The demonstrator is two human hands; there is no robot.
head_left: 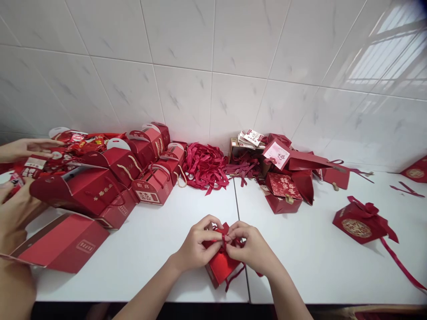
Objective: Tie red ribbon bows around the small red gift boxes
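Close to the table's front edge, a small red gift box (pixel 223 267) sits between my two hands. A dark red ribbon (pixel 235 276) lies over its top, and one tail trails down beside it. My left hand (pixel 202 242) pinches the ribbon from the left, thumb and forefinger together. From the right, my right hand (pixel 249 246) pinches the same ribbon, its fingertips nearly touching the left ones. Part of the ribbon and the top of the box are hidden behind my fingers.
Red handled boxes (pixel 148 184) crowd the left, where another person's hands (pixel 25 195) hold red packets. A ribbon pile (pixel 207 166) lies by the tiled wall. Several red boxes (pixel 283 195) and cards (pixel 251 138) are behind right. A bow-tied box (pixel 360 222) stands at far right.
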